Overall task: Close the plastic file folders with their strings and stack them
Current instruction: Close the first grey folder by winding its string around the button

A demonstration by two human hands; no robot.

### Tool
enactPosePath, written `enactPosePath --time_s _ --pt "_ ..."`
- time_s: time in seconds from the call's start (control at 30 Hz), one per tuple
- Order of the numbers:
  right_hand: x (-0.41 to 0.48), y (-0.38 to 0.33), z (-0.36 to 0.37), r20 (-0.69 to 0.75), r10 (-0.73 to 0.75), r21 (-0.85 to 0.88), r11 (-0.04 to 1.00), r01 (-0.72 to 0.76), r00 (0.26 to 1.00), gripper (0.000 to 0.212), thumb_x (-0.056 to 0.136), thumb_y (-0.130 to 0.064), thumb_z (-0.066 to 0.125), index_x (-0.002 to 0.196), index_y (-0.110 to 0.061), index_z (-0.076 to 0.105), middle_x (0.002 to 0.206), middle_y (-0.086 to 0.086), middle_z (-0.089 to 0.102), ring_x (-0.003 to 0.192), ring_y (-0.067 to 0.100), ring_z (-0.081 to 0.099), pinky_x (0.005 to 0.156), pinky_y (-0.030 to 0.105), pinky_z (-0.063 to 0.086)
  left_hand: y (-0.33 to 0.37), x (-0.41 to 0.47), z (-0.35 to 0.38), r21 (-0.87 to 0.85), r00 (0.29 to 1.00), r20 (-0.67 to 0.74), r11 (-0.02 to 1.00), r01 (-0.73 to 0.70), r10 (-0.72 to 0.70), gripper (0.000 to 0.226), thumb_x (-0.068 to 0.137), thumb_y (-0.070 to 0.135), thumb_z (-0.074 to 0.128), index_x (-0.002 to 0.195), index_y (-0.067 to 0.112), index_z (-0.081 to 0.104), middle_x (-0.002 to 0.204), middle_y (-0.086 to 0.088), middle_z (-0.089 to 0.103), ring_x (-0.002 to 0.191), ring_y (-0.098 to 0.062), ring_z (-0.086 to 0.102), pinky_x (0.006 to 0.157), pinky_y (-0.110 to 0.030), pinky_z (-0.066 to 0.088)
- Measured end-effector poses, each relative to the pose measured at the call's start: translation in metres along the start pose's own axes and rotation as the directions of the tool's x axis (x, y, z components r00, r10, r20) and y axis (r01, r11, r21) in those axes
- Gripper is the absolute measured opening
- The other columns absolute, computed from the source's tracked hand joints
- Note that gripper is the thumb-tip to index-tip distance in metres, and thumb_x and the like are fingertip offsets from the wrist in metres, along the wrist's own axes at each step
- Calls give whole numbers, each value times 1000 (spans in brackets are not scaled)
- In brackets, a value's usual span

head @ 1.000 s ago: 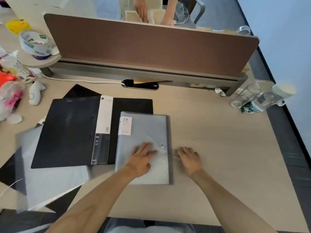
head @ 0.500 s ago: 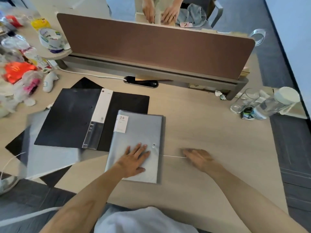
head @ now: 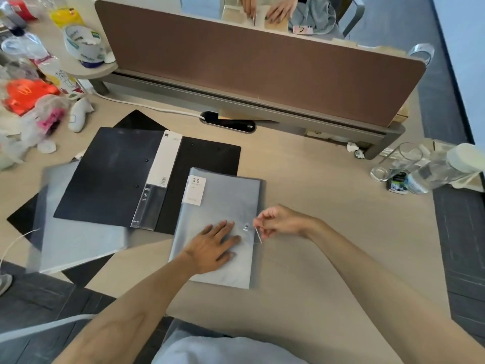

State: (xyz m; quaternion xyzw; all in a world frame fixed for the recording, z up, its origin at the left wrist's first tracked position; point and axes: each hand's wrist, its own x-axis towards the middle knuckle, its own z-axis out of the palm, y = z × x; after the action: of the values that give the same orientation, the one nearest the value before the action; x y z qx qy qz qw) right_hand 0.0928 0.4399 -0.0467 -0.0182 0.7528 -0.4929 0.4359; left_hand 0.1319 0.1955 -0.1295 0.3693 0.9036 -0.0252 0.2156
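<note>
In the lower middle of the frame, the left hand [head: 214, 246] is lying flat, fingers spread, pressing the translucent grey plastic folder [head: 223, 206]. Right of its button [head: 246, 227], the right hand [head: 282, 222] is pinching the thin white string [head: 258, 235].

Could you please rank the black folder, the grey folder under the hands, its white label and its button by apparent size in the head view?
1. black folder
2. grey folder
3. white label
4. button
</note>
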Motion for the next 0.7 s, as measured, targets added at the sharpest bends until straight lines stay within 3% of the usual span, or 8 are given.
enactPosePath --time_s 0.07,0.13,0.2,0.3,0.47,0.57,0.7 --pt "19 -11 5 -39 11 -14 1000 -12 999 16 95 -19 55 81 -12 61 72 4 60 65 12 56 72 28 48 -11 1 6 46 997 -55 997 -58 61 50 97 51 23 138 29 41 144 -13 48 128 -33 51 101 -45 48" --pt "38 -19 6 -86 33 -182 982 -48 996 12 94 -20 55 87 -13 61 73 0 60 68 12 54 73 30 44 -18 3 4 63 986 -105 990 -124 130 51 97 49 23 141 28 40 141 -13 51 126 -32 53 101 -43 48" --pt "54 -28 6 -129 38 -411 907 -88 991 13 92 -23 55 94 -13 64 84 0 62 78 13 55 77 29 44 -25 5 6 87 972 -147 982 -169 181 52 96 49 27 143 28 37 140 -12 53 125 -31 53 101 -44 48" --pt "69 -34 7 -129 61 -549 827 -123 990 13 89 -23 57 92 -14 67 97 3 69 87 14 59 83 30 47 -26 10 3 105 958 -195 975 -194 211 51 96 48 29 144 31 31 137 -12 52 122 -31 52 101 -51 43" --pt "88 -31 15 -180 39 -626 766 -145 983 12 89 -21 58 90 -14 69 95 -2 66 88 11 56 76 21 38 -17 17 9 62 947 -285 988 -138 150 50 94 48 36 141 33 37 123 -10 57 110 -31 53 97 -54 43" --pt "96 -33 18 -143 7 -689 717 -105 990 17 91 -19 55 96 -10 68 95 0 58 101 17 56 80 22 37 -12 22 10 -6 926 -372 997 -76 68 50 90 45 41 136 27 47 110 -6 60 100 -28 57 95 -49 47" --pt "107 -31 17 -133 -3 -743 662 -98 991 13 90 -25 57 91 -17 67 107 1 61 113 18 52 95 34 44 -11 26 12 -63 914 -405 997 -52 22 48 91 42 43 135 23 48 111 -6 59 100 -29 56 97 -48 45"
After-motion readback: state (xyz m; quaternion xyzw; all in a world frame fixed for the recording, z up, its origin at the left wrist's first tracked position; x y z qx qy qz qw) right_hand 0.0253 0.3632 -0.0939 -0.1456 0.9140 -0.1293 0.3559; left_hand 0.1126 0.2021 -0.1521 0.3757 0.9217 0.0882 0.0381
